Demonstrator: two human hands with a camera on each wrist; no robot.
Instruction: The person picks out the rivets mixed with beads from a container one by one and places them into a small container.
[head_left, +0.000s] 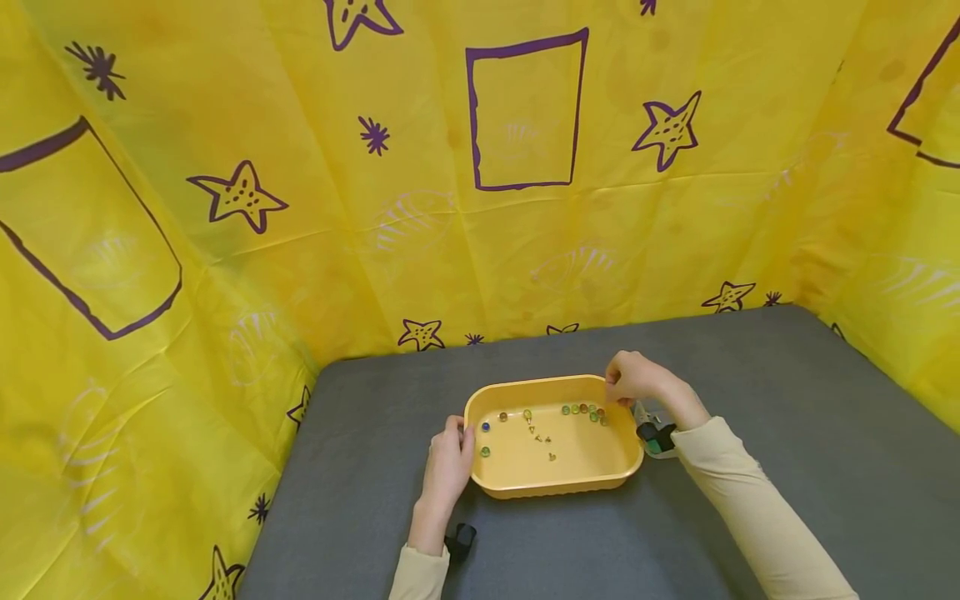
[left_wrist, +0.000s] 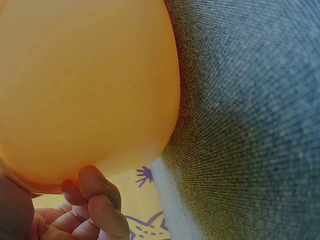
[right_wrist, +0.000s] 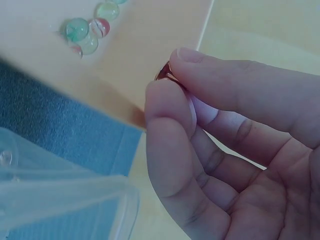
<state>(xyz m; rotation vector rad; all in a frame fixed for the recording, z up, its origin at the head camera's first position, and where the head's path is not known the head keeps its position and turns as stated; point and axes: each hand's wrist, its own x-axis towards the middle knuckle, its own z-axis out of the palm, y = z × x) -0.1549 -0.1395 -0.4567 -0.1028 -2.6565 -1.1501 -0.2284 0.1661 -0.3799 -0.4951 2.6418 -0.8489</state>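
Pinching perhaps a marble (right_wrist: 164, 73): right hand (right_wrist: 225, 145), no legible writing.

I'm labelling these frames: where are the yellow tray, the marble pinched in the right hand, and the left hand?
yellow tray (head_left: 551, 487), head view, near rim.
marble (right_wrist: 163, 73), right wrist view, visible edge between fingertips.
left hand (head_left: 447, 467), head view, back of hand.
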